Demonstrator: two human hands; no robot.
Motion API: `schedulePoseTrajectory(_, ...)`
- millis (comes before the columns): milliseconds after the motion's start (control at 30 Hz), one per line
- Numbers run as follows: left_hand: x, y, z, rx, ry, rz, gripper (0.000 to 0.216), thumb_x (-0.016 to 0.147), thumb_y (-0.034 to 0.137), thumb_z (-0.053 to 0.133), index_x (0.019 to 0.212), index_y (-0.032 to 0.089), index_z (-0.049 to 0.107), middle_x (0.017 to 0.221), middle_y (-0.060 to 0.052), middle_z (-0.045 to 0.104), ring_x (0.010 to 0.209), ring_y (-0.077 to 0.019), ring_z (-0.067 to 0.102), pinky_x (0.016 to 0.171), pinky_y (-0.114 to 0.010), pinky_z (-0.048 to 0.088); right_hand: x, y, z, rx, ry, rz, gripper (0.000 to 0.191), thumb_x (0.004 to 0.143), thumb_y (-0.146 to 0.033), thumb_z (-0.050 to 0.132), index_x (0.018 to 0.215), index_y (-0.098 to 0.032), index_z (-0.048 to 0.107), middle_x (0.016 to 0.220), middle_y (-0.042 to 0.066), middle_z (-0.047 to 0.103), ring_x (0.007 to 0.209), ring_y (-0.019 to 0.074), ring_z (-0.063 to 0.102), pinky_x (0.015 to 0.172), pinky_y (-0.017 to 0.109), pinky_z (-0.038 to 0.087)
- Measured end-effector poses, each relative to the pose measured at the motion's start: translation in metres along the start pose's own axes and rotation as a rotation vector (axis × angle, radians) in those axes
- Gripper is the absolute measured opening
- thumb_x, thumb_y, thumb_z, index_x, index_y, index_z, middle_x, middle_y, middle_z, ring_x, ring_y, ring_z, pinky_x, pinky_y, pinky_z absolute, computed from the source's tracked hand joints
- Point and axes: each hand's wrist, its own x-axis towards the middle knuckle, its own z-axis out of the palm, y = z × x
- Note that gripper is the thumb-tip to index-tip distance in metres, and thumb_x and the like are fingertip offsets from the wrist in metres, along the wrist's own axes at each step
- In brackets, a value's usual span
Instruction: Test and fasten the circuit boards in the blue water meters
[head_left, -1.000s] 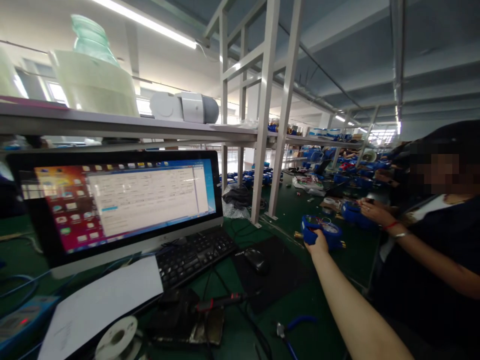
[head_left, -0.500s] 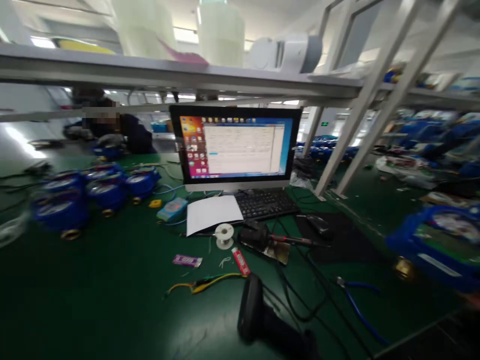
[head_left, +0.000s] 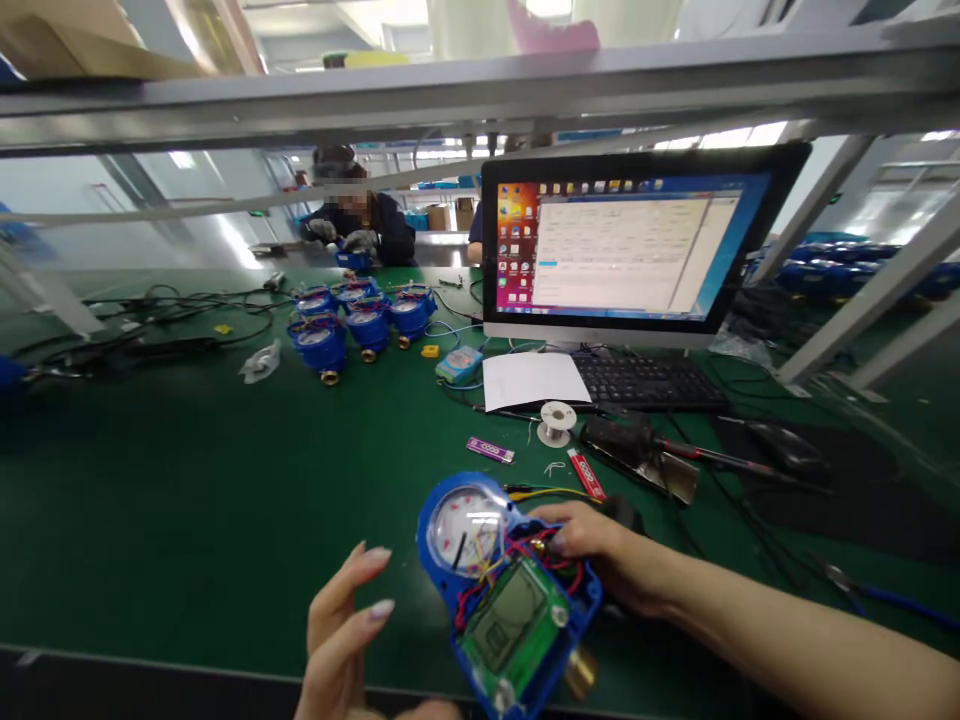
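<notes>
My right hand (head_left: 585,545) grips a blue water meter (head_left: 444,560) by its right side, thumb over the housing. A round dial, a green circuit board (head_left: 517,625) with a small display, and red and yellow wires show in its uncovered body. A brass fitting (head_left: 580,672) sticks out at its lower right. To the left, apart from the meter, my left hand (head_left: 345,630) has its fingers spread and holds nothing. Behind the right hand, a black handheld scanner (head_left: 622,512) is mostly hidden.
Several blue meters (head_left: 319,345) stand at the back left. Ahead are a monitor (head_left: 615,250), keyboard (head_left: 645,385), paper (head_left: 534,380), solder spool (head_left: 556,424) and soldering iron (head_left: 712,453). Blue-handled pliers (head_left: 900,597) lie right. A shelf (head_left: 375,95) crosses above; a person (head_left: 382,225) works beyond.
The view has swung left. The blue meter, earlier at the right edge, is now in front of me in my right hand. My left hand has come into view.
</notes>
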Motion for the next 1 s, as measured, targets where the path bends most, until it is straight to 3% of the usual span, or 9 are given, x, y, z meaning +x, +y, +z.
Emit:
schedulePoseTrajectory(67,-0.009,-0.015,-0.003,0.152,-0.075,-0.054,0.080,0.058,0.049,0.077,0.125,0.029,0.039,0.132,-0.014,0.040,0.126,-0.0356,0.036,0.098,-0.059,0.038,0.033,0.000,0.013,-0.055,-0.126,0.057,0.039,0.055,-0.035,0.053,0.084,-0.012,0.065,0.074,0.004,0.064,0.066,0.0141,0.055,0.070,0.029,0.045)
schedulePoseTrajectory(167,-0.017,-0.025,0.005,0.235,-0.160,-0.041,0.093,0.054,0.064,0.070,0.130,0.025,0.033,0.132,-0.018,0.039,0.126,-0.0374,0.036,0.102,-0.064,0.029,0.063,-0.003,0.008,-0.290,-0.349,0.150,0.040,0.057,-0.032,0.051,0.088,-0.012,0.065,0.079,0.002,0.064,0.071,0.0120,0.055,0.074,0.025,0.045)
schedulePoseTrajectory(233,-0.020,-0.022,0.017,0.272,-0.172,0.006,0.090,0.055,0.067,0.067,0.127,0.022,0.036,0.128,-0.017,0.042,0.123,-0.0368,0.039,0.102,-0.062,0.030,0.076,-0.010,-0.001,-0.420,-0.465,0.219,0.042,0.058,-0.029,0.051,0.093,-0.011,0.065,0.082,0.002,0.065,0.073,0.0122,0.056,0.074,0.025,0.045)
schedulePoseTrajectory(333,-0.019,-0.011,0.037,0.375,-0.131,-0.028,0.079,0.058,0.062,0.069,0.119,0.019,0.043,0.124,-0.017,0.044,0.122,-0.0370,0.038,0.095,-0.056,0.041,0.088,-0.026,-0.016,-0.571,-0.487,0.242,0.039,0.060,-0.026,0.051,0.093,-0.011,0.066,0.082,0.003,0.066,0.072,0.0128,0.057,0.071,0.025,0.046)
schedulePoseTrajectory(433,-0.012,-0.004,0.050,0.419,-0.088,-0.072,0.072,0.063,0.059,0.067,0.117,0.018,0.044,0.120,-0.015,0.047,0.120,-0.0346,0.040,0.092,-0.051,0.046,0.093,-0.043,-0.030,-0.802,-0.395,0.140,0.035,0.068,-0.030,0.052,0.095,-0.014,0.067,0.087,0.002,0.066,0.078,0.0132,0.056,0.074,0.025,0.043)
schedulePoseTrajectory(533,-0.006,-0.005,0.051,0.405,-0.077,-0.066,0.067,0.067,0.058,0.064,0.118,0.020,0.044,0.118,-0.013,0.049,0.118,-0.0327,0.043,0.090,-0.048,0.047,0.091,-0.049,-0.049,-1.053,-0.215,0.041,0.028,0.071,-0.030,0.053,0.091,-0.016,0.067,0.085,0.002,0.064,0.076,0.0144,0.054,0.072,0.026,0.040)
schedulePoseTrajectory(700,-0.008,-0.006,0.046,0.369,-0.127,-0.106,0.071,0.065,0.055,0.069,0.120,0.020,0.042,0.121,-0.015,0.046,0.121,-0.0338,0.038,0.094,-0.051,0.043,0.085,-0.014,-0.072,-1.377,0.019,0.046,0.019,0.056,-0.017,0.067,0.075,-0.017,0.065,0.071,0.004,0.060,0.064,0.0166,0.052,0.060,0.027,0.036)
schedulePoseTrajectory(833,-0.008,-0.002,0.045,0.284,-0.104,-0.140,0.084,0.057,0.057,0.073,0.122,0.017,0.039,0.122,-0.017,0.045,0.122,-0.0347,0.038,0.098,-0.054,0.039,0.081,0.010,-0.073,-1.499,0.147,0.012,0.012,0.067,-0.011,0.053,0.072,-0.017,0.062,0.072,0.007,0.062,0.066,0.0180,0.056,0.059,0.027,0.035)
schedulePoseTrajectory(1000,-0.007,0.004,0.045,0.162,-0.052,-0.234,0.088,0.057,0.064,0.067,0.125,0.017,0.037,0.125,-0.019,0.042,0.120,-0.0340,0.041,0.096,-0.053,0.041,0.052,-0.015,-0.078,-1.529,0.346,-0.086,0.017,0.081,-0.019,0.043,0.085,-0.016,0.060,0.077,0.008,0.064,0.072,0.0193,0.059,0.064,0.028,0.039)
